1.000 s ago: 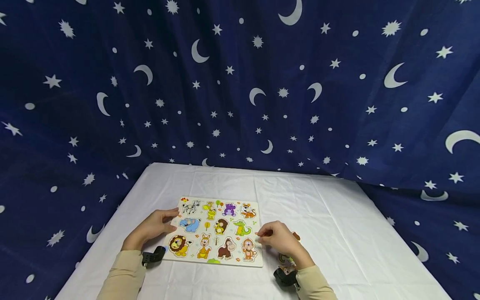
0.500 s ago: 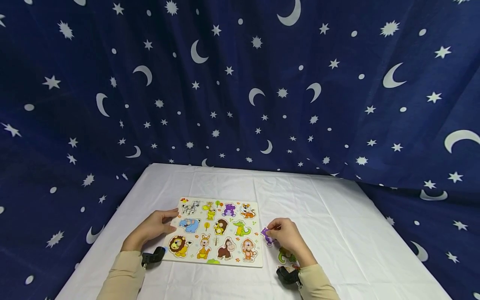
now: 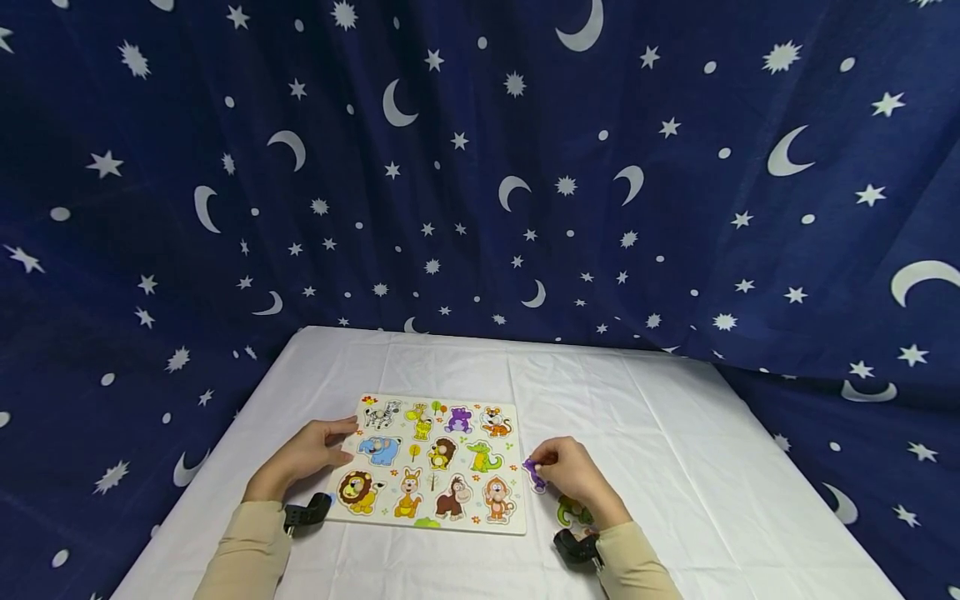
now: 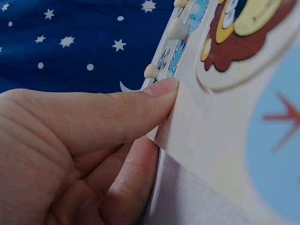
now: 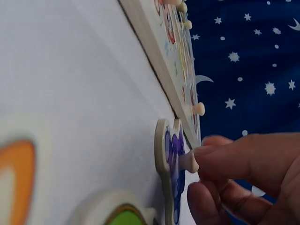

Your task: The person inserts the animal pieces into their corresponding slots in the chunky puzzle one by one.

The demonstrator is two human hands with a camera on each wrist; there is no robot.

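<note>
A wooden puzzle board with animal pictures lies flat on the table. My left hand holds its left edge, thumb on the face and other fingers at the side and underneath. Just right of the board, my right hand pinches the knob of a purple hippo puzzle piece. In the right wrist view the hippo piece is on or just above the cloth, close to the board's side. A purple hippo picture also shows in the board's top row.
A loose green puzzle piece lies under my right wrist, and another beside it is mostly hidden by the wrist camera. An orange-edged piece shows blurred in the right wrist view. White cloth covers the table.
My right hand has moved from the board's right edge slightly to the right, onto the purple hippo piece. The piece has turned a little since half a second ago. My left hand stays put.
</note>
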